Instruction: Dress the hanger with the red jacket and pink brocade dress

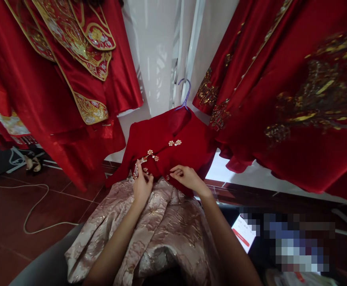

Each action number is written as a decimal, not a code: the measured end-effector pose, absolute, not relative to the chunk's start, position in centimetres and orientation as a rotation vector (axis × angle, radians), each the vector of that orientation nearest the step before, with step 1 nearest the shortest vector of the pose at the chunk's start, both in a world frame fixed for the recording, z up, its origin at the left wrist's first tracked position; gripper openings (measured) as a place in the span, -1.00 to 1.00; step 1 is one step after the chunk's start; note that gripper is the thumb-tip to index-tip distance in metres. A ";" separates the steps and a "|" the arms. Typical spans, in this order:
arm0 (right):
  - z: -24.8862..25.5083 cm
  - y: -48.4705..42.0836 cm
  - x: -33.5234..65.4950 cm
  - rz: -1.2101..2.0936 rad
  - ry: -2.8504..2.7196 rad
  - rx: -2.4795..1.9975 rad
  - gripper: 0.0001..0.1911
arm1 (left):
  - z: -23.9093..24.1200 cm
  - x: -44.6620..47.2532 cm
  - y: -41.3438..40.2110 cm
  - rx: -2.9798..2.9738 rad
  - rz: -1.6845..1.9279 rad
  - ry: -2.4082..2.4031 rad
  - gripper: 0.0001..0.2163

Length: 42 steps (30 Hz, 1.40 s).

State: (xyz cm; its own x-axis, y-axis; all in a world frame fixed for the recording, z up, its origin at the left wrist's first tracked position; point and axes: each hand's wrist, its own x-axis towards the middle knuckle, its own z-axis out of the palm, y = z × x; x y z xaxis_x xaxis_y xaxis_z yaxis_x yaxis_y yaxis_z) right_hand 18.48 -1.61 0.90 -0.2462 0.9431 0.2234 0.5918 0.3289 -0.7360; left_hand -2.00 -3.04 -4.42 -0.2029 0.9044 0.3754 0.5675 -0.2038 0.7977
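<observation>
A red jacket [158, 133] with pearl-like flower fasteners [175, 143] hangs on a purple hanger [186, 95] in front of me. My left hand [143, 184] is at the lower left of its front, closed on the cloth, the index finger lying along a beaded trim [140, 162]. Opposite, my right hand [188, 178] has its fingers bent together beside a small lower fastener [167, 177]. Whatever lies between those fingertips is too small to make out. Below both hands, a pale pink brocade skirt [161, 222] with a shiny raised pattern spreads towards me.
Red embroidered garments [110, 87] hang at the left, and a gold-sequinned red garment [304, 99] at the right. A lit phone screen [243, 234] shows at lower right. On the tiled floor lie a white cable [36, 198] and dark shoes [33, 163]. A white metal post [191, 43] stands behind.
</observation>
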 end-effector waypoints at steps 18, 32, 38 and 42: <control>-1.9 -0.9 16.1 0.654 -1.860 -1.507 -0.63 | -5.8 -2.7 -1.9 1.479 1.686 1.597 -0.71; 0.2 -1.9 15.5 0.986 -1.825 -1.305 -0.73 | -5.2 -2.6 -2.6 1.594 1.544 1.484 -0.76; 3.3 -3.6 15.2 1.375 -1.764 -0.952 -0.65 | -5.2 -2.6 -2.6 1.516 1.647 1.522 -0.79; 2.9 -3.3 14.7 1.306 -1.632 -0.965 -0.61 | -5.2 -2.6 -2.7 1.617 1.527 1.525 -0.76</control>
State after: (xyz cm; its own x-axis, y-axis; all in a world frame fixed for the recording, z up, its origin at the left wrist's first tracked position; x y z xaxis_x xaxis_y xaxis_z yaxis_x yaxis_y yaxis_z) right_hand 14.70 -3.26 2.89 -0.3751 0.9177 0.1307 0.0740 0.1701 -0.9826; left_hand -2.60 -2.73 -5.21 -0.2182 0.8891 0.4025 0.4013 -0.2942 0.8674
